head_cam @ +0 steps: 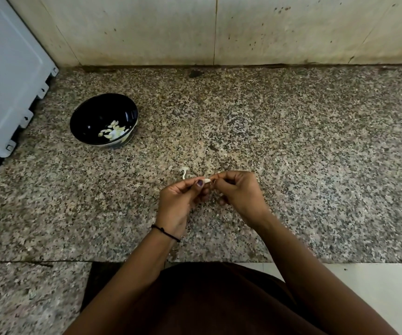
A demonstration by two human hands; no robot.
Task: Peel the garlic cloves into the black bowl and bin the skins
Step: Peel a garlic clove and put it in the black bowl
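Note:
A small pale garlic clove (206, 181) is pinched between both hands above the granite counter. My left hand (180, 201) holds it between thumb and fingers, a black band on its wrist. My right hand (238, 192) pinches the clove's right end with curled fingers. The black bowl (91, 112) stands on the counter to the far left and holds several peeled cloves (113, 132). A scrap of garlic skin (184, 171) lies on the counter just beyond my left hand.
The speckled granite counter (291, 141) runs back to a stained tiled wall (195, 30). A white appliance (7, 76) stands at the far left, close to the bowl. The counter's front edge and a pale floor (376, 286) lie below.

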